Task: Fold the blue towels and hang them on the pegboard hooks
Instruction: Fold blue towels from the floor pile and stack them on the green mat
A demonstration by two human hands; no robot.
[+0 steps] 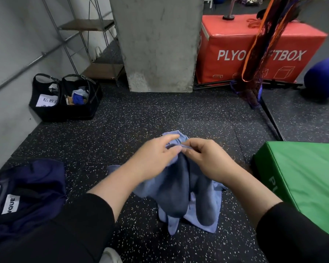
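Note:
A crumpled light blue towel [186,196] hangs from both my hands above the speckled black floor, its lower folds drooping down. My left hand [154,158] holds the towel's upper edge from the left, fingers lying over the cloth. My right hand [207,158] pinches the same upper edge from the right, fingers curled round a fold. The two hands meet at the top of the towel. No pegboard or hooks appear in this view.
A dark navy bag [25,194] lies at the lower left. Two black baskets [65,97] sit by the left wall. Ahead stands a concrete pillar [156,42], a red plyo box [254,50] beside it, and a green plyo box [302,177] at right.

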